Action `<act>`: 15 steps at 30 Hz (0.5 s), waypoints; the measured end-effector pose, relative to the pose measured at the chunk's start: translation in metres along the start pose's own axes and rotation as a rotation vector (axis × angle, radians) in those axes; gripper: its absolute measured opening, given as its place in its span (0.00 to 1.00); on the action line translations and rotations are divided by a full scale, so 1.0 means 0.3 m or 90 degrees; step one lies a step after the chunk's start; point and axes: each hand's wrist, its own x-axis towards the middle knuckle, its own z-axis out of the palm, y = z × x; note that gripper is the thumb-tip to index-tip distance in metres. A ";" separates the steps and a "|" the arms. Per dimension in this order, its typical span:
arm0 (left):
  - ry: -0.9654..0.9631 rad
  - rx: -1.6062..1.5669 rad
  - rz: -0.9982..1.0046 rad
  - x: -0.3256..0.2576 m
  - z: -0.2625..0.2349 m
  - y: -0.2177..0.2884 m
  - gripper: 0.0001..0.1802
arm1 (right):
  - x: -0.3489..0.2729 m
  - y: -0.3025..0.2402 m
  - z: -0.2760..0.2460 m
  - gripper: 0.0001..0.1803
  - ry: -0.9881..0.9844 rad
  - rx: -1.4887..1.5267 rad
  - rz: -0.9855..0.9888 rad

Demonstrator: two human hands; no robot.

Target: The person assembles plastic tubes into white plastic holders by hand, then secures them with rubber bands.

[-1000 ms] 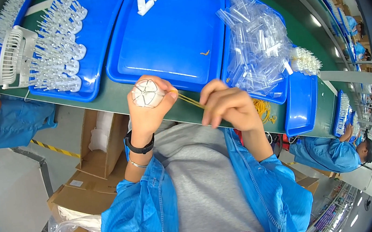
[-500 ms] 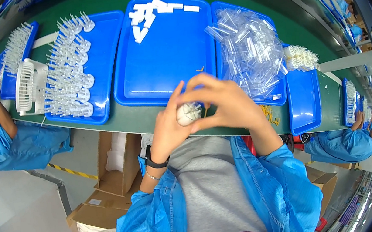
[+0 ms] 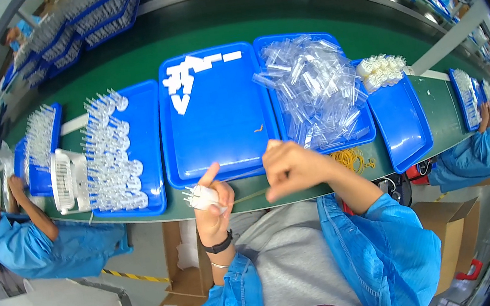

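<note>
My left hand (image 3: 213, 215) is closed round a white rounded part (image 3: 202, 197) with thin pale prongs sticking out to the left. To the right of it, my right hand (image 3: 294, 167) is curled into a fist, level with the front edges of the trays. A thin yellowish rubber band (image 3: 252, 195) stretches between the two hands. Its ends are hidden by the fingers. Just right of my right hand, a small heap of yellow rubber bands (image 3: 351, 160) lies on the green table (image 3: 204, 27).
A blue tray (image 3: 218, 138) with white blocks (image 3: 184, 77) lies ahead. Right of it are clear plastic pieces (image 3: 314, 91) and cream parts (image 3: 381, 70); left, pronged white parts (image 3: 116, 164) and a small white fan (image 3: 69, 181). Co-workers (image 3: 51, 234) sit on both sides.
The hands, close together round the white part before, are now apart. My left hand has turned the part so its prongs face left. My right hand has closed and the band is stretched.
</note>
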 end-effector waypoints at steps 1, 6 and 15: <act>0.007 -0.005 0.004 0.010 0.011 -0.016 0.42 | -0.018 0.001 0.036 0.23 0.081 0.159 -0.048; -0.047 0.133 0.108 0.015 0.089 -0.099 0.41 | -0.024 -0.083 0.135 0.21 0.410 1.114 0.186; -0.082 0.881 0.089 0.060 0.086 -0.036 0.52 | -0.004 -0.080 0.055 0.29 0.001 0.209 0.120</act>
